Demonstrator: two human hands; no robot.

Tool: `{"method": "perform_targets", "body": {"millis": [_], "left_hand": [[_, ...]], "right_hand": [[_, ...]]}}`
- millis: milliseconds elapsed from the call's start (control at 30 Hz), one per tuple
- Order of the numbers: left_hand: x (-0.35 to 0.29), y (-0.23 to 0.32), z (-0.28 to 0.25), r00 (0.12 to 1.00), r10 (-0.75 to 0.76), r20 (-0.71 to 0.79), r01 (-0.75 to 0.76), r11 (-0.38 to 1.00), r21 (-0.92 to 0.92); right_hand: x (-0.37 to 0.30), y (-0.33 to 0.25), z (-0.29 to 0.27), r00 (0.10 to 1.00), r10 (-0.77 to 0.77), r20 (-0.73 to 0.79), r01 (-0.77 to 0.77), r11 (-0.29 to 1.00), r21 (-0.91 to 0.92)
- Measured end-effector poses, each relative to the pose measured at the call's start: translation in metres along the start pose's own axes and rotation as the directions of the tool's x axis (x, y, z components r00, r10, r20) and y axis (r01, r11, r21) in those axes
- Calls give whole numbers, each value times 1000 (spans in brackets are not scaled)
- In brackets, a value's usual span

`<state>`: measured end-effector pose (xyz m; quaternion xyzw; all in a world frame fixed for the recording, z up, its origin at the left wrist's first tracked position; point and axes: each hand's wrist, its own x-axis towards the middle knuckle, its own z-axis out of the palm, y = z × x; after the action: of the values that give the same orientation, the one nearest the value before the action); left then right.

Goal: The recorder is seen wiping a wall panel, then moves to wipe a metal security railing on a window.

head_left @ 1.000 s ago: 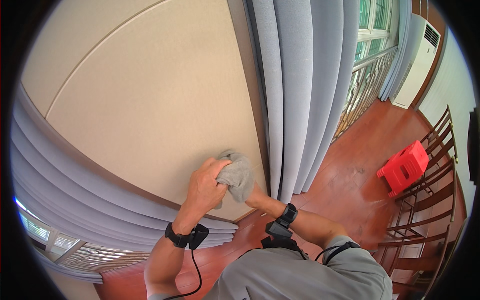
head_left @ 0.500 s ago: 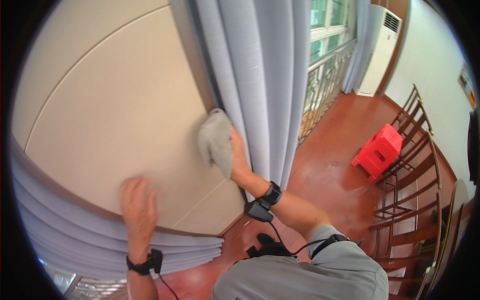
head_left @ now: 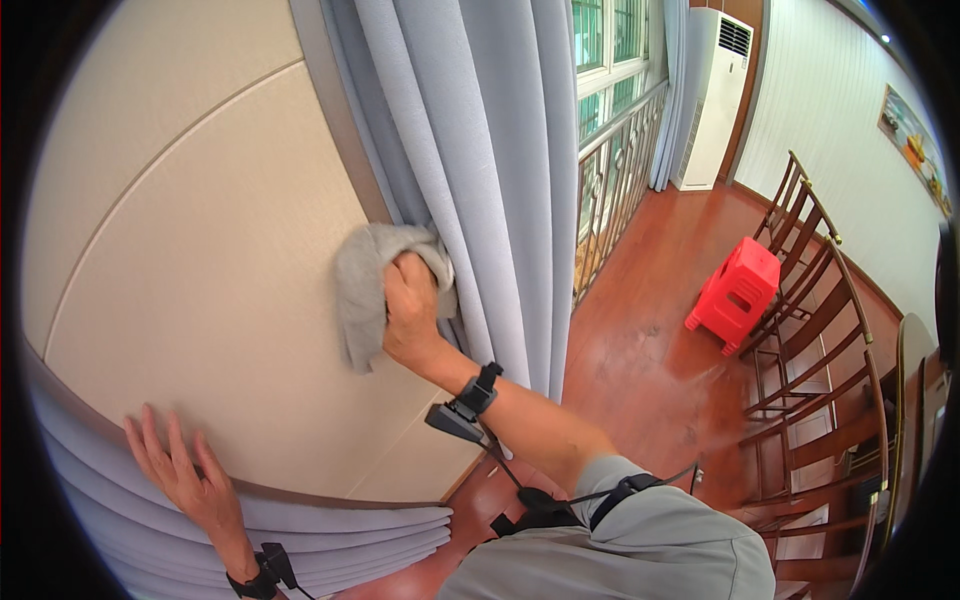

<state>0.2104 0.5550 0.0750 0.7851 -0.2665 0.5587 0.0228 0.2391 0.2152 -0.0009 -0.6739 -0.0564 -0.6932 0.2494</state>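
Note:
My right hand is closed round a grey cloth, pressed to the right edge of a beige wall panel, where the panel's brown frame meets a blue-grey curtain. Part of the cloth hangs loose left of my knuckles, and its far corner touches the curtain folds. My left hand has its fingers spread at the panel's lower left border, over the frame there. Nothing is held in it. Below that hand hangs a second blue-grey curtain.
A red plastic stool stands on the reddish-brown floor to the right. Beside it runs a row of dark wooden chairs. Farther back are a metal window railing and a tall white air conditioner.
My right hand has turned, and the cloth is now spread wider against the frame and curtain. My left hand has shifted left and down along the panel, its fingers farther apart.

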Motion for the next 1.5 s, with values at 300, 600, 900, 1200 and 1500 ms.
{"method": "perform_targets", "body": {"millis": [300,600,900,1200,1500], "left_hand": [[-18,-21,27,988,135,-76,-138,990,-33],[-19,-23,34,956,220,-195,-232,972,-41],[-10,-8,37,957,165,-238,-189,979,-82],[-19,-16,43,947,164,-276,-192,979,-76],[-20,-16,43,953,184,-241,-194,981,-19]], "right_hand": [[-86,13,-11,945,317,78,-304,942,-146],[-192,35,-5,723,680,-123,-689,722,-64],[-257,22,18,187,979,80,-686,72,724],[-176,-119,30,573,731,370,-761,308,571],[-143,-203,56,858,0,514,-237,887,396]]}}
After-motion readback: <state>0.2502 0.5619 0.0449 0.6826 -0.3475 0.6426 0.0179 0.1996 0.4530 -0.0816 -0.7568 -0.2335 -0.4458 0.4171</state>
